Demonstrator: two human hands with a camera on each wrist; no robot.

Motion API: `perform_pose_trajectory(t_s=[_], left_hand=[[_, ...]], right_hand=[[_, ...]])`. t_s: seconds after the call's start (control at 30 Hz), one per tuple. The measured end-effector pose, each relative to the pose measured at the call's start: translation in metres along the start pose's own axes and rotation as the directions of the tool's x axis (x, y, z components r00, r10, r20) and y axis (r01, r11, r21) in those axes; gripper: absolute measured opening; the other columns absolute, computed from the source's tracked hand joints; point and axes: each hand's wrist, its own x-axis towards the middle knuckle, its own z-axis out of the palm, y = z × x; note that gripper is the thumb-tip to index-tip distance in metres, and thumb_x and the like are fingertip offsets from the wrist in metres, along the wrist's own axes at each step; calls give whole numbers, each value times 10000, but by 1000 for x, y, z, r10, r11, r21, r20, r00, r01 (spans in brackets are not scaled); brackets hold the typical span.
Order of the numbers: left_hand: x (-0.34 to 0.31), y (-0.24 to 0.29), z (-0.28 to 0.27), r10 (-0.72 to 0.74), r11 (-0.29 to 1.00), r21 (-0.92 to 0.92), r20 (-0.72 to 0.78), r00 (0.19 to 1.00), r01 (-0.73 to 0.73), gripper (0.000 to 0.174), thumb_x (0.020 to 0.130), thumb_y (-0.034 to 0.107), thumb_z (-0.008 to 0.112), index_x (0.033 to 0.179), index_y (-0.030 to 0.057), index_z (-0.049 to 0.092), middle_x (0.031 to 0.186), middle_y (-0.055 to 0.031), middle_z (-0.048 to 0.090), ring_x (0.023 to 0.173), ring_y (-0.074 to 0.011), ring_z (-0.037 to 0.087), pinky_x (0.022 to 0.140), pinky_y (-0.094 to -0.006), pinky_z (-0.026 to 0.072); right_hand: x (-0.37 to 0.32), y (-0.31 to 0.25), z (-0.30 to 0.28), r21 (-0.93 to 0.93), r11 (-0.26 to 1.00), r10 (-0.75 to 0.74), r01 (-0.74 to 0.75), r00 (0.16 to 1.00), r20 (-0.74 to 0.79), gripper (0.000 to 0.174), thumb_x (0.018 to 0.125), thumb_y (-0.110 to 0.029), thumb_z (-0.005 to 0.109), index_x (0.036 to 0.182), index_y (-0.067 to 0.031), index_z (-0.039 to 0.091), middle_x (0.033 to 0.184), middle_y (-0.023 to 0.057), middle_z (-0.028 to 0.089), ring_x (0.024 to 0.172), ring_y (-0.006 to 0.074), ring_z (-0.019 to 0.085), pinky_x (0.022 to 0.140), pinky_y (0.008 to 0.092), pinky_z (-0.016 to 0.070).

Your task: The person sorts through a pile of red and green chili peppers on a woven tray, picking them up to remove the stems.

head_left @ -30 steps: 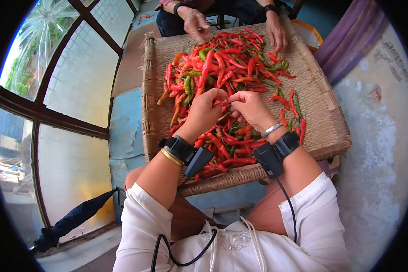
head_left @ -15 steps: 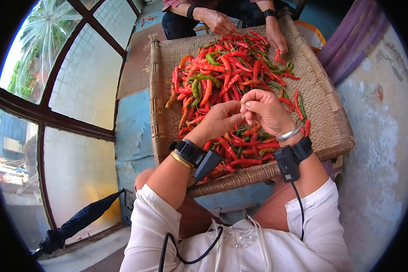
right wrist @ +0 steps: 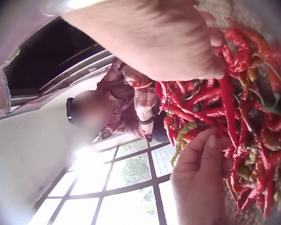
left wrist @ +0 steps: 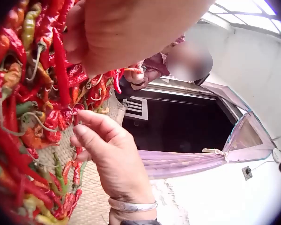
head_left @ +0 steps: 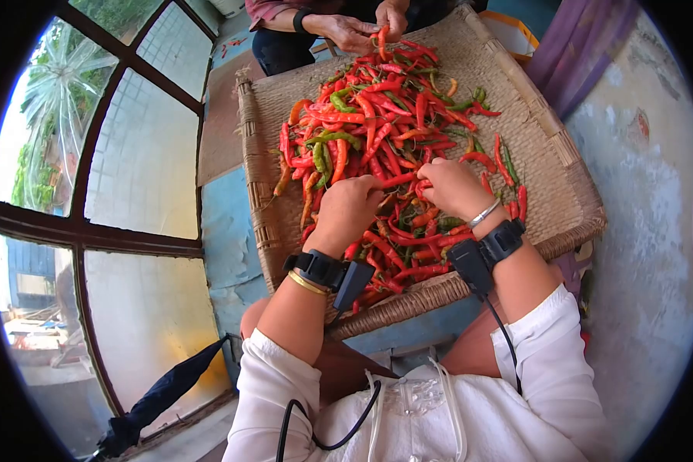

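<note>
A heap of red and a few green chili peppers [head_left: 362,115] lies on a woven tray [head_left: 543,142]. My left hand [head_left: 345,212] pinches one end of a red chili pepper [head_left: 398,181] above the near part of the heap. At the pepper's other end, my right hand [head_left: 458,192] pinches with curled thumb and fingers. In the left wrist view this pepper [left wrist: 61,75] stretches between both hands. The right wrist view shows it too, with my left hand [right wrist: 201,173] at its lower end; some of my fingertips are hidden.
Across the tray, another person's hands [head_left: 354,32] hold a red pepper [head_left: 383,42]. Windows [head_left: 142,154] and a folded dark umbrella [head_left: 154,393] are on the left. A purple cloth [head_left: 589,58] hangs at the far right. Cables run from both wrist cameras.
My hands were together over the heap and have moved apart, with a red chili pepper now between them. The other person's hands have come together and lifted a pepper.
</note>
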Motion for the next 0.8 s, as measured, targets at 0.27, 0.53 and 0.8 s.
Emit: perform_pose_trajectory(t_s=[0.27, 0.53, 0.8], left_hand=[[-6, -15, 0, -114, 928, 372, 202, 973, 31, 244, 725, 198, 629, 937, 78, 615, 832, -146, 611, 799, -320, 586, 695, -405, 472], [-7, -24, 1, -52, 897, 440, 204, 978, -44, 265, 704, 122, 596, 966, 92, 619, 916, -119, 591, 859, -300, 578, 744, -387, 469], [-9, -40, 12, 35, 836, 521, 266, 963, -174, 174, 715, 111, 560, 875, 109, 628, 820, -111, 610, 800, -292, 595, 682, -401, 482]], right_hand=[[4, 14, 14, -194, 981, 48, 14, 949, 311, 224, 734, -135, 581, 951, -79, 576, 961, 158, 603, 916, 344, 572, 766, 438, 464], [7, 8, 20, -284, 959, 67, 5, 968, 242, 324, 693, -172, 648, 979, -76, 528, 885, 152, 614, 885, 335, 578, 736, 448, 452], [20, 15, -1, -188, 981, -23, 45, 993, 115, 164, 697, -192, 568, 775, -49, 587, 706, 110, 580, 632, 248, 569, 577, 353, 448]])
